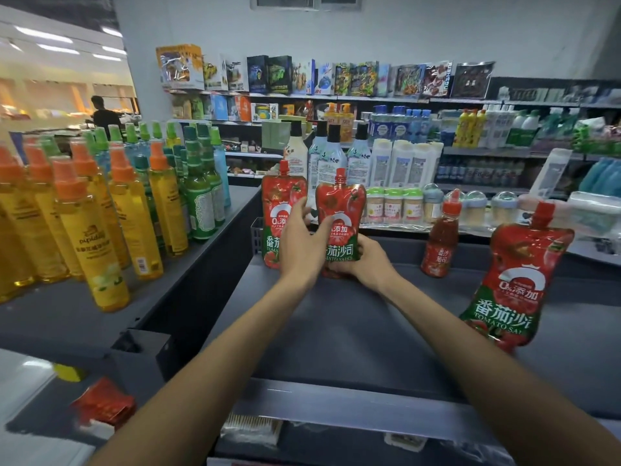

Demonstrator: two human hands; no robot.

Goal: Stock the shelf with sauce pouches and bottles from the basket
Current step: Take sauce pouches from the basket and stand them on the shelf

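Nearest me, below the held pouch (340,203), runs the shelf's front lip, and behind it the grey shelf (336,331) lies bare right up to my wrists. Down to the left of that pouch, lower than the shelf, a red packet (104,401) lies blurred. Well to its right and closer to me, the right pouch (517,284) stands tilted, long axis leaning, cap up and to the right.

My right hand (366,260) has its fingers curled round the bottom of the held pouch, which stands upright on the shelf, long axis vertical, spout up, label facing me. My left hand (302,237) lies with fairly straight fingers against the left pouch (277,203), thumb on the held pouch. The left pouch stands upright just beside the held one, at the shelf's left edge.

To the right of the held pouch, apart from it, a sauce bottle (440,240) stands upright near the back edge, open shelf between. Left of it, across a raised wall, spray bottles (100,213) crowd another shelf.
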